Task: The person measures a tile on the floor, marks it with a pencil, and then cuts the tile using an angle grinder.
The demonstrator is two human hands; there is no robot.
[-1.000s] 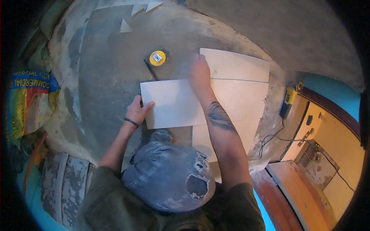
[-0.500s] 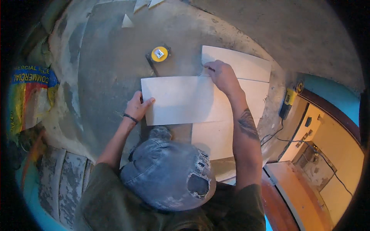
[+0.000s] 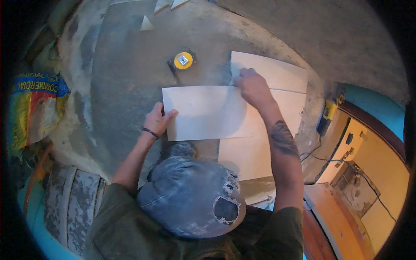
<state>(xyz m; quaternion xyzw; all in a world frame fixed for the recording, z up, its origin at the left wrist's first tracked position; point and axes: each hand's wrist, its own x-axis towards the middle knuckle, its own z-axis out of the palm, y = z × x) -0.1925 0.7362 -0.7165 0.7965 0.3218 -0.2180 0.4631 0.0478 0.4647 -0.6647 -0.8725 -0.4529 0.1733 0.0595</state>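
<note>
The left hand (image 3: 158, 118) grips the left edge of a pale rectangular tile (image 3: 201, 112), its thumb laid flat on the top face and its other fingers curled around the edge, partly hidden. That tile lies low over the grey floor (image 3: 123, 86), in front of the bent knees in worn grey jeans (image 3: 186, 195). The right hand (image 3: 253, 86) is at the far edge of the tile, beside the upper tile (image 3: 277, 71); its fingers are bent and bunched close together, but whether they pinch anything cannot be told. Nearer the body, a lower tile (image 3: 245, 158) borders the gripped one, and the right forearm hides how the pale surface continues to the right. Beyond the tile's far edge sits a round yellow-faced tool (image 3: 183, 60). Farther off lie small triangular offcuts (image 3: 146, 24). At the right is a corded yellow angle grinder (image 3: 328, 112); at the left, a colourful printed sack (image 3: 41, 104).
</note>
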